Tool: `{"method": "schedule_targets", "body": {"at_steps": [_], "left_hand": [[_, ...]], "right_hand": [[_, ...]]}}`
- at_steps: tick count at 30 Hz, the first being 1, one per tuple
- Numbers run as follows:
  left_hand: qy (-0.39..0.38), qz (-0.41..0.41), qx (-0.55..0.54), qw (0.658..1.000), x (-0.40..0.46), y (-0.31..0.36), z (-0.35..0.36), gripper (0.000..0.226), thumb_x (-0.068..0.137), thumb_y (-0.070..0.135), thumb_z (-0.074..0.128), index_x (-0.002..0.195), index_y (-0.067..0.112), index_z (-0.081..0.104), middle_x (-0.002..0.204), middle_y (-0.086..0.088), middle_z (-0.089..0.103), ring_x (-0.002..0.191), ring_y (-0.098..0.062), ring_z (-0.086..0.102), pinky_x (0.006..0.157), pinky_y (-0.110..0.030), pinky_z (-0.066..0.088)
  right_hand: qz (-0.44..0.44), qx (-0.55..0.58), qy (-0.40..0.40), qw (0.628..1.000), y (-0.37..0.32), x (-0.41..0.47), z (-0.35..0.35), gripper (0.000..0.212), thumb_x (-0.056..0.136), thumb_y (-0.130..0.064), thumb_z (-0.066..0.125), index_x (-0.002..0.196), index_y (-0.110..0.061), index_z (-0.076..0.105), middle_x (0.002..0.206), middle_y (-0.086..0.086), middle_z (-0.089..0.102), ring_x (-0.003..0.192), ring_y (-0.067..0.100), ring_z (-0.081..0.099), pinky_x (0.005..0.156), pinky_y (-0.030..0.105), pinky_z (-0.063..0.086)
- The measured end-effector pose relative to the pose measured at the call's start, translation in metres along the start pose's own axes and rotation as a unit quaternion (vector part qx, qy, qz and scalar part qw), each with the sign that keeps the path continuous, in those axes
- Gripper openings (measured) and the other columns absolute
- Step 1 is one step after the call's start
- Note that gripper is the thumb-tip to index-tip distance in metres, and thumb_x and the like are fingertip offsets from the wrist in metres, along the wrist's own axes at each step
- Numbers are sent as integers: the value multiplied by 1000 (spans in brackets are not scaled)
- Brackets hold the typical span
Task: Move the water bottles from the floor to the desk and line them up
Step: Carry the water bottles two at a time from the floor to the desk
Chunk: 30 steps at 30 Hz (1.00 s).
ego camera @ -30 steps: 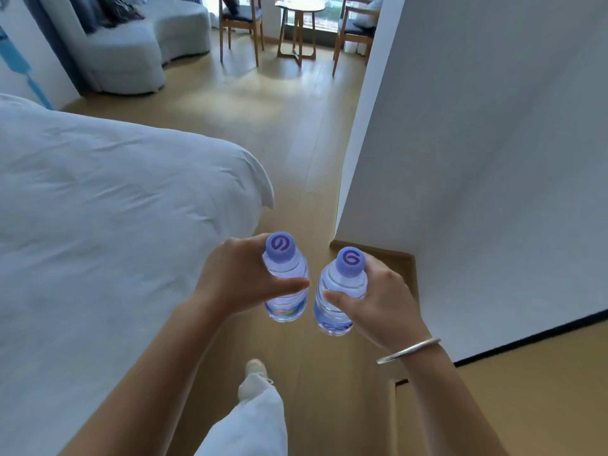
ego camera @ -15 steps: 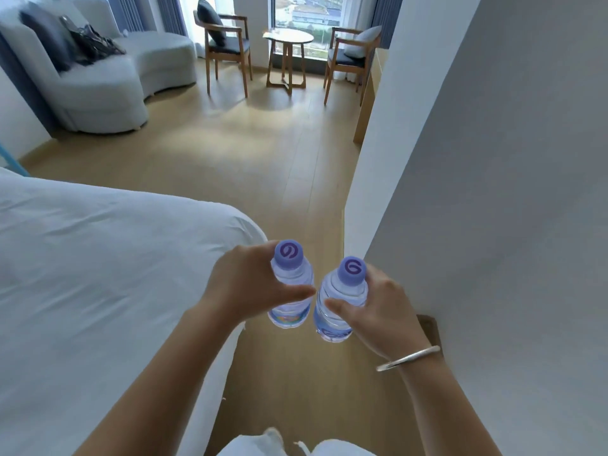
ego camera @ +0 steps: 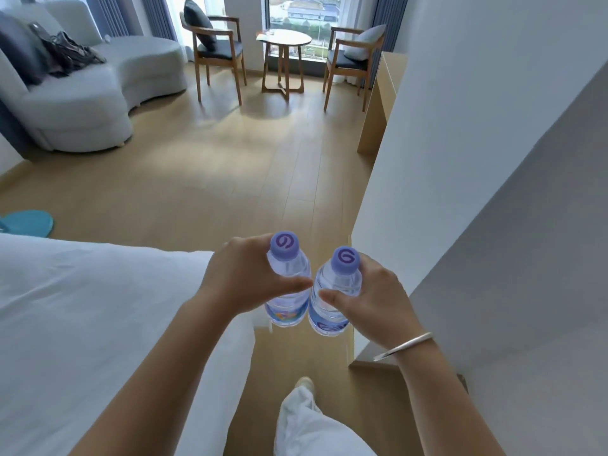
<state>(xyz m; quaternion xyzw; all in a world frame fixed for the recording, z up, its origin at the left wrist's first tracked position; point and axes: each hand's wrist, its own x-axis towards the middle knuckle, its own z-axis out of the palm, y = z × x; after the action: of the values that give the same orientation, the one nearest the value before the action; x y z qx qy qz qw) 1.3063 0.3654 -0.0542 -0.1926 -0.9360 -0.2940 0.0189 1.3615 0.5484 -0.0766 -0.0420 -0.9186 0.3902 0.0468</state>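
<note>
Head view: two water bottles, purple caps marked with a swirl logo; label print unreadable. Left bottle (ego camera: 289,284) is gripped upright by the left hand (ego camera: 245,279); right bottle (ego camera: 336,291) is gripped by the right hand (ego camera: 371,302). Both are held side by side above the wooden floor (ego camera: 230,166), beside the bed (ego camera: 82,307).

The left hand (ego camera: 243,278) hides one bottle's (ego camera: 288,291) side; the table (ego camera: 383,103) is mostly behind the wall (ego camera: 460,126); the frame crops the bed (ego camera: 82,324).

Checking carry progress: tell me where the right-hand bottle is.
In the head view, the right-hand bottle is gripped by the right hand, beside the left-hand bottle.
</note>
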Motion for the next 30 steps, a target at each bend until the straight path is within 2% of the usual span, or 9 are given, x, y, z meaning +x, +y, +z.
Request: {"method": "schedule_targets", "body": {"at_steps": [3,9,13,17,20,22,24,26,30], "left_hand": [[-2,-2,5,1000,68,-9,5,38,60,57,78,74,37,49,58,20,48,60,-10,46,54,-16,33],[-10,-30,6,999,185,-26,10,40,59,58,78,62,44,40,58,21,49,63,-12,46,61,-24,34],[-34,-35,-7,999,256,-40,16,33,60,57,77,65,43,47,61,21,52,68,-14,52,63,-25,37],[-56,-36,-41,997,335,-59,30,32,59,52,80,77,31,62,65,15,59,69,-13,55,64,-25,42],[-67,-24,-58,996,405,-78,38,35,52,60,73,72,34,60,65,14,61,69,-12,57,65,-25,46],[-85,-19,-58,995,457,-91,41,31,56,56,77,68,38,56,65,16,60,69,-8,56,64,-22,44],[-100,-9,-49,994,506,-100,41,29,59,54,77,73,36,59,67,16,61,70,-6,56,65,-21,45],[-101,7,-21,995,555,-107,40,39,55,61,71,79,32,62,69,14,62,71,-9,57,66,-25,47],[-100,42,36,993,646,-112,39,36,58,62,70,73,34,53,66,11,58,68,-13,53,60,-25,38]], "right_hand": [[2,4,13,1000,11,66,-4,43,73,-34,76,111,-20,59,96,-4,64,89,16,62,80,31,51],[13,-3,14,1000,28,179,-17,40,74,-32,75,109,-20,60,98,-1,65,88,18,60,79,33,51],[24,-1,10,1000,39,247,-21,41,74,-34,74,110,-21,59,98,-2,65,88,17,61,80,33,52],[39,2,16,999,52,323,-19,34,74,-32,74,103,-24,60,93,-2,65,86,18,61,79,37,52],[51,2,25,998,60,387,-15,30,73,-32,74,99,-24,60,89,-5,64,84,17,61,77,37,52],[60,7,33,998,64,433,-15,29,73,-31,75,98,-23,61,88,-5,64,83,17,61,76,36,51],[73,13,44,996,65,475,-15,29,72,-32,74,96,-25,60,87,-6,63,82,16,60,75,35,51],[87,22,62,994,67,515,-17,30,68,-38,71,93,-28,59,85,-6,63,80,14,60,74,33,51],[109,33,92,989,76,589,-26,27,72,-31,75,91,-29,56,85,-4,64,79,13,60,74,33,52]]}}
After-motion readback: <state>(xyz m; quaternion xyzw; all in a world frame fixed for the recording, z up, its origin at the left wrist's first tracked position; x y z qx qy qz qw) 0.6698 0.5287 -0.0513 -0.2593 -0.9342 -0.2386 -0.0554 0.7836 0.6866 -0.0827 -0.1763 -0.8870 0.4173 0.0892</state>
